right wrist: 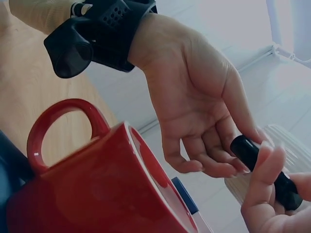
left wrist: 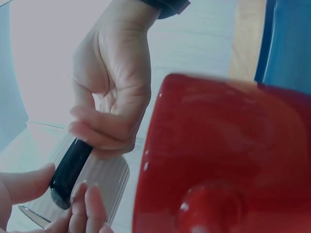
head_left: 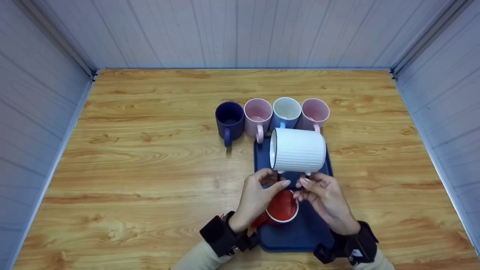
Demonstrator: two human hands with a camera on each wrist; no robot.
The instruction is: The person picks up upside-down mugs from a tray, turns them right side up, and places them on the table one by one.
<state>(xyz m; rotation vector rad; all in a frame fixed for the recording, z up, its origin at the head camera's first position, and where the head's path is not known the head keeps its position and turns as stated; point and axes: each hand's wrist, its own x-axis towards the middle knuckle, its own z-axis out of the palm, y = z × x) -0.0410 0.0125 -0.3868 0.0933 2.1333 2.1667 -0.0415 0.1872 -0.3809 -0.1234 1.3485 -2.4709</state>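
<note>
Both hands hold a white ribbed mug [head_left: 299, 150] on its side, its dark-rimmed mouth facing left and its black handle [left wrist: 69, 174] towards the person. My left hand [head_left: 258, 195] has thumb and fingers at the handle's mouth end. At the base end, my right hand [head_left: 329, 200] pinches the same handle [right wrist: 247, 151]. Under the hands, a red mug [head_left: 282, 207] with a white rim stands upright over the dark blue tray [head_left: 296, 238], its handle pointing lower left and partly covered by the left hand.
Behind the white mug stands a row of upright mugs: dark blue [head_left: 230, 120], pink [head_left: 258, 114], light blue [head_left: 286, 108] and another pink one [head_left: 315, 109]. Their handles face the person. Pale panel walls [head_left: 236, 33] enclose the wooden table [head_left: 142, 157].
</note>
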